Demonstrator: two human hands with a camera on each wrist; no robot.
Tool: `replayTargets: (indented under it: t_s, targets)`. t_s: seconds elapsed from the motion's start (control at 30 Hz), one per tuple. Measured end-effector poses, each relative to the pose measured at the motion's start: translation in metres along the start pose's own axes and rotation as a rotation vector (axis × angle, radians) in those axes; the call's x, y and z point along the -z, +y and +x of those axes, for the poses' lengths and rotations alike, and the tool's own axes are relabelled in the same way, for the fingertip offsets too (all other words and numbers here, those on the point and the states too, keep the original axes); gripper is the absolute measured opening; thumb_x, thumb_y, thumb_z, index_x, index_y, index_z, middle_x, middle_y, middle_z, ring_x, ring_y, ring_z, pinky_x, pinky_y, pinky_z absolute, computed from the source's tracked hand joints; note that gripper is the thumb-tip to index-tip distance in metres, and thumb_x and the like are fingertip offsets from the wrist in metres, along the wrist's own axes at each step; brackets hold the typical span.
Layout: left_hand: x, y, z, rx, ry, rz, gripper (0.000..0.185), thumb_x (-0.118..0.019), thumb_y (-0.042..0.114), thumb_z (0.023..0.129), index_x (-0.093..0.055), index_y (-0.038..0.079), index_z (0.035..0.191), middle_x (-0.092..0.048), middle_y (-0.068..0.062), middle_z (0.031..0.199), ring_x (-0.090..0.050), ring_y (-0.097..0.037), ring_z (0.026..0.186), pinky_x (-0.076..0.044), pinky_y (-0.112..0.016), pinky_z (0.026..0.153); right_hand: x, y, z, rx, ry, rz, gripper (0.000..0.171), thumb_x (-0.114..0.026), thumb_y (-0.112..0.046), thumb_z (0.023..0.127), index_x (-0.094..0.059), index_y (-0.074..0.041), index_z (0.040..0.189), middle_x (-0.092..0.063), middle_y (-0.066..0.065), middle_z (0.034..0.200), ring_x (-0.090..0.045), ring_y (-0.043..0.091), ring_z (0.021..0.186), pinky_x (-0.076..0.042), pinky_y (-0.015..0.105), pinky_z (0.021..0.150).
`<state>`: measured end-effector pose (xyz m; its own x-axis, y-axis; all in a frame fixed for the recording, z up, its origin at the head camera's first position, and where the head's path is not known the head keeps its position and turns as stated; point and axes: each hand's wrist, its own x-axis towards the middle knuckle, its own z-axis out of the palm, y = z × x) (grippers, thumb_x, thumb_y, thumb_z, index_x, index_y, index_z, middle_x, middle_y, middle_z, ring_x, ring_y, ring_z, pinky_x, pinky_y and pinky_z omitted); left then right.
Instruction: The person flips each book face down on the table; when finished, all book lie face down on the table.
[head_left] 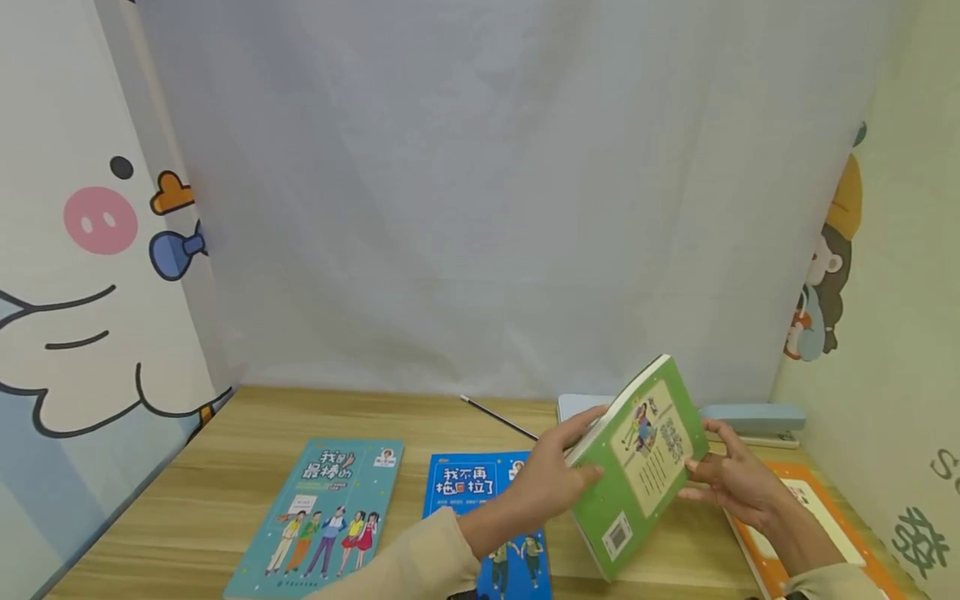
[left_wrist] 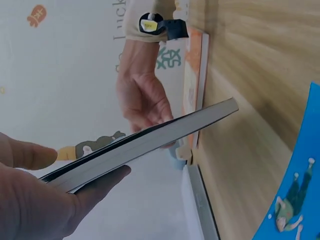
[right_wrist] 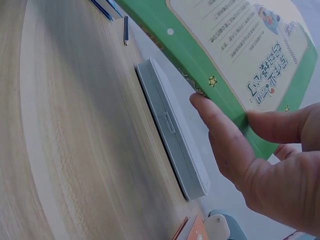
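A green book (head_left: 641, 471) is held tilted above the right part of the table, its back cover with text and a barcode towards the head camera. My left hand (head_left: 546, 477) grips its page-edge side, thumb on the back cover and fingers behind; the white page edge (left_wrist: 155, 145) runs out from this hand in the left wrist view. At the spine side, my right hand (head_left: 738, 479) pinches the book between thumb and fingers, as the right wrist view shows along the green spine (right_wrist: 200, 82). The front cover is hidden from the head camera.
On the wooden table (head_left: 187, 492) lie a teal book (head_left: 322, 508), a partly covered blue book (head_left: 442, 487) and an orange book (head_left: 817, 508). Behind them are a pencil (head_left: 498, 417), a pale pencil case (right_wrist: 172, 130) and a light blue stapler (head_left: 753, 415). A grey curtain (head_left: 487, 208) hangs at the back.
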<state>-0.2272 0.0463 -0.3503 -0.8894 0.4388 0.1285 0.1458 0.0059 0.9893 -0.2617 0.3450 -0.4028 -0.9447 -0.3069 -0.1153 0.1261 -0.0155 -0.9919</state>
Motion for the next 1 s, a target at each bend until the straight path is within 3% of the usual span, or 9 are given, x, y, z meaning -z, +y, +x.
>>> replayTargets:
  t_s: [0.2, 0.33, 0.43, 0.77, 1.0]
  targets:
    - [0.013, 0.015, 0.005, 0.026, -0.145, 0.240, 0.064, -0.064, -0.005, 0.091, -0.053, 0.026, 0.145, -0.059, -0.014, 0.137, -0.070, -0.014, 0.086, -0.061, -0.028, 0.069, 0.002, 0.001, 0.000, 0.001, -0.002, 0.012, 0.050, -0.054, -0.002, 0.101, -0.022, -0.027, 0.131, -0.054, 0.008, 0.119, -0.068, 0.017, 0.104, -0.060, 0.039, 0.088]
    - [0.020, 0.020, 0.009, 0.008, -0.194, 0.447, 0.062, -0.067, -0.002, 0.090, -0.054, 0.025, 0.145, -0.054, -0.014, 0.146, -0.067, -0.008, 0.080, -0.058, -0.022, 0.064, 0.001, 0.001, 0.000, 0.007, -0.020, 0.010, 0.050, -0.055, -0.002, 0.100, -0.024, -0.029, 0.131, -0.052, 0.011, 0.120, -0.069, 0.018, 0.104, -0.060, 0.040, 0.088]
    - [0.023, 0.021, 0.014, 0.017, -0.211, 0.523, 0.061, -0.067, -0.003, 0.090, -0.056, 0.026, 0.143, -0.051, -0.014, 0.149, -0.067, -0.008, 0.076, -0.057, -0.021, 0.062, -0.001, 0.001, 0.000, 0.007, -0.022, -0.011, 0.055, -0.055, -0.002, 0.100, -0.020, -0.026, 0.135, -0.049, 0.015, 0.122, -0.068, 0.018, 0.104, -0.060, 0.041, 0.089]
    - [0.028, 0.013, 0.019, 0.086, -0.151, 0.516, 0.050, -0.066, -0.010, 0.086, -0.068, 0.014, 0.130, -0.058, -0.018, 0.139, -0.068, -0.013, 0.072, -0.059, -0.025, 0.060, -0.005, -0.001, 0.000, -0.021, 0.005, -0.082, 0.063, -0.054, 0.000, 0.100, -0.009, -0.015, 0.141, -0.041, 0.027, 0.128, -0.066, 0.020, 0.103, -0.061, 0.041, 0.086]
    - [0.029, 0.008, 0.020, 0.083, -0.125, 0.515, 0.052, -0.069, -0.011, 0.084, -0.068, 0.013, 0.130, -0.054, -0.022, 0.144, -0.068, -0.014, 0.070, -0.059, -0.024, 0.058, -0.003, -0.005, -0.001, -0.023, -0.010, -0.097, 0.061, -0.056, -0.001, 0.099, -0.014, -0.016, 0.141, -0.054, 0.014, 0.114, -0.068, 0.020, 0.100, -0.062, 0.040, 0.084]
